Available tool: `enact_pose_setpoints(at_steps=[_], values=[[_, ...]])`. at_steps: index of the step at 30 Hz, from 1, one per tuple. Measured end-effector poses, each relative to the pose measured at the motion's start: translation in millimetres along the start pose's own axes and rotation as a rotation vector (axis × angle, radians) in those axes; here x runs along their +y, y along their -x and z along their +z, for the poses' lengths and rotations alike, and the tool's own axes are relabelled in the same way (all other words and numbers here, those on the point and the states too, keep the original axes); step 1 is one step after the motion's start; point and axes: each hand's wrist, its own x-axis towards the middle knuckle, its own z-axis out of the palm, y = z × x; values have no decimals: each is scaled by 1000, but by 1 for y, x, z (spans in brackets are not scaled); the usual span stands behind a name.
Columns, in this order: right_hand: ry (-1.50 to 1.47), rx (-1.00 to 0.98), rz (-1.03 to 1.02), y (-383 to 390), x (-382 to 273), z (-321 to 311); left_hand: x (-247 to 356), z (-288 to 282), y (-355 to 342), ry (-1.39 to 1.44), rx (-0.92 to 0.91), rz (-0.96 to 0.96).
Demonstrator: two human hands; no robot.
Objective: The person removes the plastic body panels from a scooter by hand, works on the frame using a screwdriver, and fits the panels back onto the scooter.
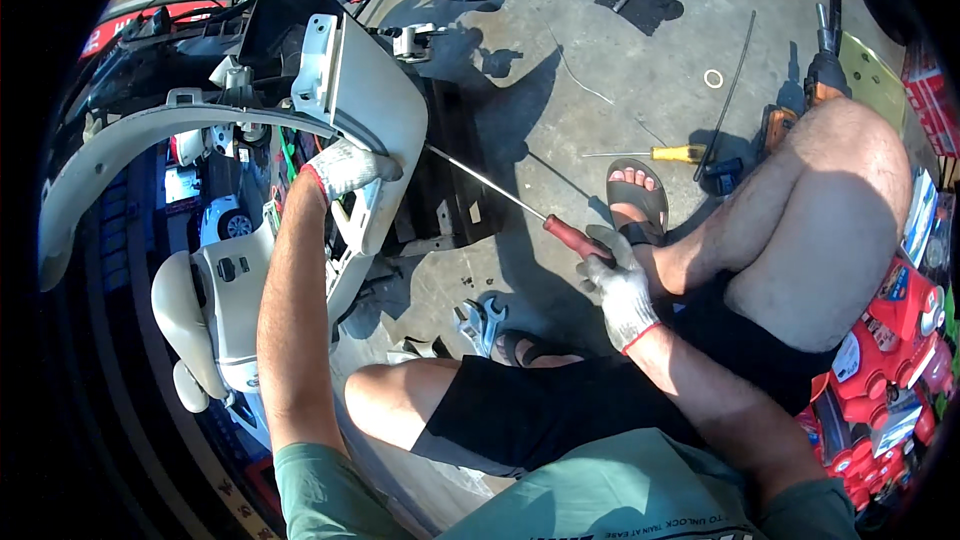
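Note:
My left hand (345, 168), in a white glove with a red cuff, is closed on the inner edge of a white scooter body panel (372, 90). Some of its fingers are hidden against the panel. In my right hand (620, 288), also gloved, is a long screwdriver by its red handle (574, 236). The thin shaft points up and left, and its tip reaches the panel's right edge. Whether it sits in a screw I cannot tell. A white curved fender-like piece (170, 127) arches left of the panel.
A yellow-handled screwdriver (678, 154) and a dark rod (738, 70) lie on the concrete. An orange-black power drill (826, 75) is past my knee. Wrenches (482, 322) lie by my foot. Red bottles (880, 340) crowd the right; a cream scooter seat (190, 310) stands left.

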Motion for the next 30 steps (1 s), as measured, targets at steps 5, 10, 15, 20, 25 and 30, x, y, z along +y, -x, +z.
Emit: enact_pose_setpoints(at_steps=[5, 10, 15, 20, 25, 30], values=[[-371, -105, 505, -2, -15, -11, -5, -1, 1, 7, -6, -30], [16, -2, -117, 0, -2, 5, 3, -1, 3, 37, 4, -19], [-329, -146, 425, 3, -12, -9, 4, -3, 7, 17, -4, -53], [-135, -103, 77, 4, -10, -3, 4, -2, 4, 0, -3, -6], [-320, -156, 418, 1, -11, -6, 0, 0, 3, 22, 15, -9], [-25, -50, 52, 6, -12, 2, 10, -4, 10, 12, 14, -46]])
